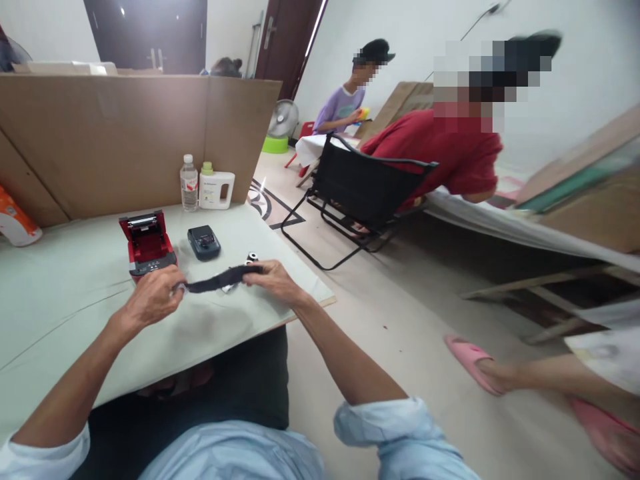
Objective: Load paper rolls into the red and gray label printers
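A dark cloth strip [217,279] is stretched between my two hands, a little above the table's front part. My left hand [159,293] pinches its left end, where a bit of something whitish shows at the fingers. The right end is gripped by my right hand [273,279]. Just beyond my left hand stands a red and black device [149,243] with its lid up, like a small label printer. A smaller dark grey device [204,242] lies to its right. Partly hidden behind my right hand is a small white and black item [252,257].
At the back of the pale table [80,287] stand a clear bottle [189,185] and a white jug [216,189], before a cardboard partition [140,133]. An orange and white container [17,217] leans at far left. A black folding chair [367,183] with a seated person is to the right.
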Demonstrator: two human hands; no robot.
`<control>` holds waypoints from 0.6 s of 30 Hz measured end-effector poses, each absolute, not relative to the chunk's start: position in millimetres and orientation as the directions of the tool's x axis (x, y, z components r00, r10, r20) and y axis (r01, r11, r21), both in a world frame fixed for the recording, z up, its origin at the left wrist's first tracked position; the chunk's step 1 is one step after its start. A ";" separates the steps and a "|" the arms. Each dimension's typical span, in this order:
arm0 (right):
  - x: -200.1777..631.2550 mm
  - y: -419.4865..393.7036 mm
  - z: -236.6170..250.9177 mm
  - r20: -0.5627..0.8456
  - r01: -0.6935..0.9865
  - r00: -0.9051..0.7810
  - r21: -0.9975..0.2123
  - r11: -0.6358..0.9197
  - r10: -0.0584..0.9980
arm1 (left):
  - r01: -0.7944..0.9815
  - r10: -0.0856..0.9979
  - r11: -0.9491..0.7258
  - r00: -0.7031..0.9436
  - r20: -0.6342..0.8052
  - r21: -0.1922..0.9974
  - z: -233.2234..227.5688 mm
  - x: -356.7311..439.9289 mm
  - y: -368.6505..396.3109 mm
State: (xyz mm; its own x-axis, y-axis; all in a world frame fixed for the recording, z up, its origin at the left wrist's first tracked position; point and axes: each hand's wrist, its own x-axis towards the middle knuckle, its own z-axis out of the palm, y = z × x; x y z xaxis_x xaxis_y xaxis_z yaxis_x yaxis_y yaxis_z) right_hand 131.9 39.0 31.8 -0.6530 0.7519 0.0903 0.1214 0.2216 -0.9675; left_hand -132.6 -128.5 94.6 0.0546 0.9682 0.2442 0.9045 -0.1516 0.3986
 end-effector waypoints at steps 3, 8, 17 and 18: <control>149.5 23.1 -9.1 0.052 0.195 -0.679 -0.949 0.249 0.732 | 0.950 0.989 -0.127 0.097 0.115 0.287 71.1 -121.7 -123.0; 160.6 5.0 -33.1 0.172 0.174 -0.645 -0.916 0.362 0.745 | 0.971 0.998 -0.056 0.059 -0.007 0.231 52.5 -123.7 -115.4; 154.0 -12.9 -32.6 0.363 0.093 -0.584 -0.859 0.504 0.726 | 0.902 0.996 0.018 -0.054 0.072 0.432 42.5 -135.9 -116.1; 154.2 -14.0 -32.1 0.372 0.092 -0.577 -0.855 0.510 0.727 | 0.902 0.996 0.024 -0.058 0.065 0.432 43.5 -134.7 -115.4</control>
State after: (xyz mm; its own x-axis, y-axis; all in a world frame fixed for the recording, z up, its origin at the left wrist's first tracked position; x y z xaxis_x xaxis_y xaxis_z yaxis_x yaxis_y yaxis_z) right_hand 154.2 -14.0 -32.1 -0.5772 0.7272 0.3716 0.0924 0.5103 -0.8550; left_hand -134.7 -115.4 43.5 -0.0579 0.9962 0.0647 0.9016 0.0243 0.4318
